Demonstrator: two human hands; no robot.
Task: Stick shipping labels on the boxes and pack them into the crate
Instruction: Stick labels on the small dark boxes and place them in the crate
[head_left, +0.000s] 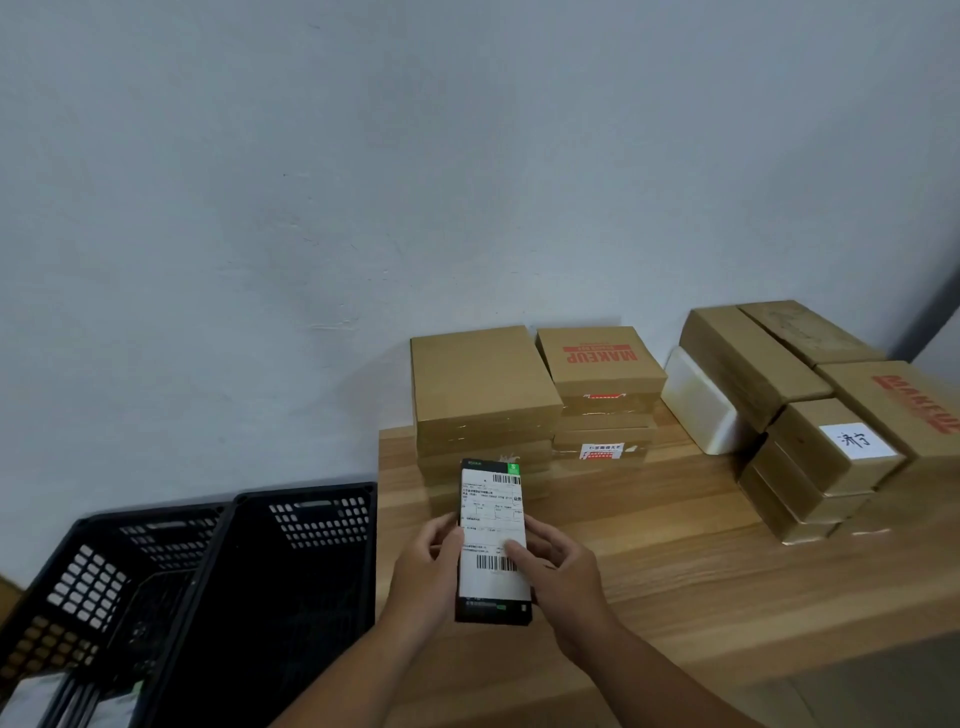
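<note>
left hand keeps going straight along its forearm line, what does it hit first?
Probably the plain brown box stack on the table, straight beyond the left hand. The label sheet it holds would touch first. Depth is unclear.

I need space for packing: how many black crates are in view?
2. One black crate stands right beside the wooden table's left edge; the other sits just left of it. More could lie out of frame.
</note>
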